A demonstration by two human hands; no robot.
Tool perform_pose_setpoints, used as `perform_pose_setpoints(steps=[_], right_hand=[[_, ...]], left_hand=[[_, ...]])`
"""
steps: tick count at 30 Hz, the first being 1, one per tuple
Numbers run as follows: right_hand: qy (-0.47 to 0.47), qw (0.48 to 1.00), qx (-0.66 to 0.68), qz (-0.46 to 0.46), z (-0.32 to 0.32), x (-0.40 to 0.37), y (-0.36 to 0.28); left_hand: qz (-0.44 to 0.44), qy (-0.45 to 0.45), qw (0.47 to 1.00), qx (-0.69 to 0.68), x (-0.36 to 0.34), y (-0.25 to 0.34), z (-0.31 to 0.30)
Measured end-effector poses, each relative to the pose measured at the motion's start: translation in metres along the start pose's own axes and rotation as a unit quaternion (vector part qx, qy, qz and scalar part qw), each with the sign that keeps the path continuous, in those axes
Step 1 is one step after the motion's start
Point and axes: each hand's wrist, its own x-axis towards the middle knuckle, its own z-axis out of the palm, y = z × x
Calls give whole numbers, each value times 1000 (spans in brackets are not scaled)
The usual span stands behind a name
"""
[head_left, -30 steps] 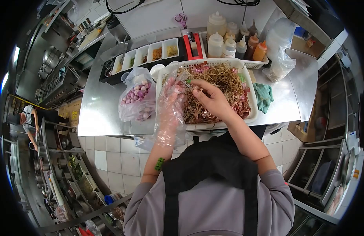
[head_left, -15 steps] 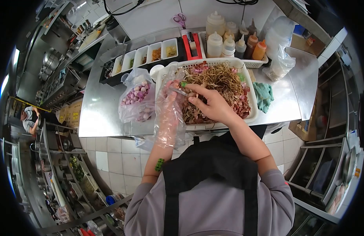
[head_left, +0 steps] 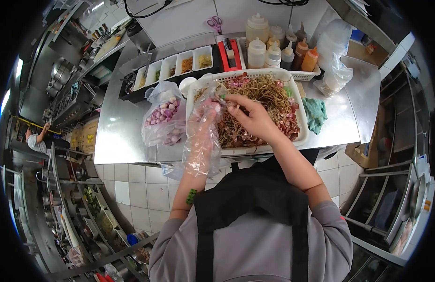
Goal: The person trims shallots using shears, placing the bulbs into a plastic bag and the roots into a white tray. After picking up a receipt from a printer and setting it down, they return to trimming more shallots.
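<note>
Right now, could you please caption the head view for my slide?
Gloved left hand and bare right hand meet over a basket of roots and peels, beside a bag of shallots.

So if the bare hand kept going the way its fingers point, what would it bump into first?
Probably the left hand in its clear glove. The right hand points its fingertips leftward at it, almost touching, above the white basket. Depth is hard to judge.
</note>
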Motion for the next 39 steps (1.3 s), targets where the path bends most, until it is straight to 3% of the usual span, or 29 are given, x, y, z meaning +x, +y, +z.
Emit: perform_pose_setpoints(steps=[8, 10, 12, 14, 17, 21, 24, 30, 33, 35, 39], right_hand=[[-77, 996, -51, -15, -22, -2, -19], [-133, 986, -93, 35, -22, 0, -25], [-117, 988, -102, 10, -19, 0, -22], [-100, 989, -110, -16, -17, 1, -18], [-103, 987, -119, -21, -17, 6, -12], [-103, 993, -59, -8, -23, 3, -17], [-106, 993, -45, -18, -26, 0, -21], [-115, 989, -79, -40, -23, -1, -13], [-78, 987, -129, -60, -21, 0, -7], [-112, 992, 14, 56, -23, -2, -9], [-97, 977, 132, 136, -23, -2, -3]], left_hand=[[4, -57, 997, -55, 4, 1, -7], [5, -42, 998, -43, 3, 1, -7], [5, -28, 999, -29, 1, 3, -4], [0, -6, 996, 94, -2, 7, 0], [4, -34, 990, 136, -7, 1, -2], [-21, -38, 990, 134, -2, 7, 1], [-17, -9, 999, 46, -1, 9, 5], [-1, -30, 994, 109, -6, 14, 10], [11, -100, 983, 154, -1, 6, -3], [-6, -114, 983, 147, 3, 3, -9], [-50, -60, 997, 5, 1, 8, 8]])
